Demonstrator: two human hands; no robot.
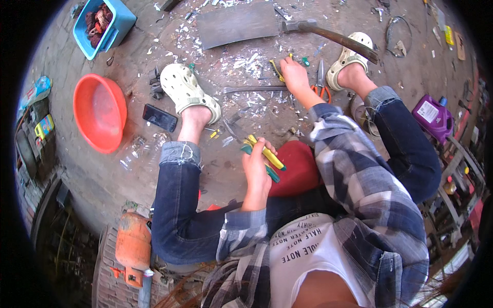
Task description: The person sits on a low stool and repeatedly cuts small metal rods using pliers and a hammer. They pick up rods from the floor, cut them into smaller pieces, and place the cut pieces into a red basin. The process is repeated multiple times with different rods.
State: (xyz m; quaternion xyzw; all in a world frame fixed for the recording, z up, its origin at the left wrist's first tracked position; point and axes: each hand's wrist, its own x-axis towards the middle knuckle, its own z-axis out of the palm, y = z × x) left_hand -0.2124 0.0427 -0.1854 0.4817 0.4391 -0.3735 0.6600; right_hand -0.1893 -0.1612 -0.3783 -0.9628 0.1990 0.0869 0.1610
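My left hand (257, 165) grips a pliers-like tool with yellow and green handles (275, 158), held above the ground between my knees. Its working end is hard to make out against the littered floor. Farther out, my right hand (295, 79) reaches down beside a yellow-and-dark strip-like piece (276, 71); its fingers hide whether it holds that piece. Just right of this hand lie scissors (320, 79) with orange handles and a small green piece (305, 61). A flat metal bar (254, 89) lies left of my right wrist.
A hammer (335, 36) with a wooden handle lies near my right clog (348, 57). Beyond is a metal plate (237, 25) amid white scraps. Leftward are a phone (160, 117), red basin (99, 113) and blue bin (123, 23). A purple jug (433, 117) stands right.
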